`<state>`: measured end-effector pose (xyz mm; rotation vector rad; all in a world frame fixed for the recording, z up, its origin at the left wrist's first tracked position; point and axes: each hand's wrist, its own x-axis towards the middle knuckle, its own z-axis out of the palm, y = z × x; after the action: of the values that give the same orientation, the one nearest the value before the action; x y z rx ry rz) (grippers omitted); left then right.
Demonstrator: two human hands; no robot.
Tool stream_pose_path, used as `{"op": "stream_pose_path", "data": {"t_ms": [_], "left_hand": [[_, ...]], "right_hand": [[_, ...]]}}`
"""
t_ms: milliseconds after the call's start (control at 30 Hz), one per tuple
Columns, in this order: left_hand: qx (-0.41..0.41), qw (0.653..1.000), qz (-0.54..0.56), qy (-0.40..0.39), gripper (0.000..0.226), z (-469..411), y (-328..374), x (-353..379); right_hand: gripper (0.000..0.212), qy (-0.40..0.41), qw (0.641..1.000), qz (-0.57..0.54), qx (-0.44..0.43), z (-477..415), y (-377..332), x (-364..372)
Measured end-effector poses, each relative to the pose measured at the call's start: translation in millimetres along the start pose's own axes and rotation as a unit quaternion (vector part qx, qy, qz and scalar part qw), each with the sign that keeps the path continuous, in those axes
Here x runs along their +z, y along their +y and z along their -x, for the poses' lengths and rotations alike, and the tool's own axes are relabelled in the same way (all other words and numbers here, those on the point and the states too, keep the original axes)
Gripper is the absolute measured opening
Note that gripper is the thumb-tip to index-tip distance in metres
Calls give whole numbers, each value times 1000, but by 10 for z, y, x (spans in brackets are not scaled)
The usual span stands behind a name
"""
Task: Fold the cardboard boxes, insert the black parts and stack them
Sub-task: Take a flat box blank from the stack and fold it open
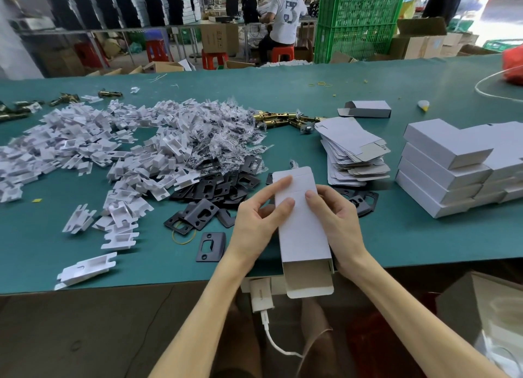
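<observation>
A white cardboard box [301, 230] is held over the near table edge, its far end folded over and its near flap hanging open toward me. My left hand [259, 222] grips its left side, index finger and thumb pressing on top. My right hand [335, 222] grips the right side with its thumb on the top face. Black metal plates [210, 196] lie in a heap just left of the hands, with one single plate [210, 247] nearer me. Flat unfolded boxes [353, 154] are piled at the right, and folded boxes [450, 171] are stacked further right.
A large pile of white plastic inserts [93, 145] and bagged screws [223, 128] covers the left of the green table [396, 236]. Brass latches [283, 118] lie behind. One folded box [366, 109] sits apart. A white charger and cable [261, 295] hang below the table edge.
</observation>
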<state>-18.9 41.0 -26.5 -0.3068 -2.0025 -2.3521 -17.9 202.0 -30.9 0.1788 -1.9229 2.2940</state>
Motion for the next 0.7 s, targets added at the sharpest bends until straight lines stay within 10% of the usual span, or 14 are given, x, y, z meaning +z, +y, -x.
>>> {"op": "stream_pose_path", "data": {"t_ms": [700], "left_hand": [[14, 999, 1, 44, 25, 18, -14, -5]], "right_hand": [[11, -2, 1000, 4, 24, 7, -10, 2]]}}
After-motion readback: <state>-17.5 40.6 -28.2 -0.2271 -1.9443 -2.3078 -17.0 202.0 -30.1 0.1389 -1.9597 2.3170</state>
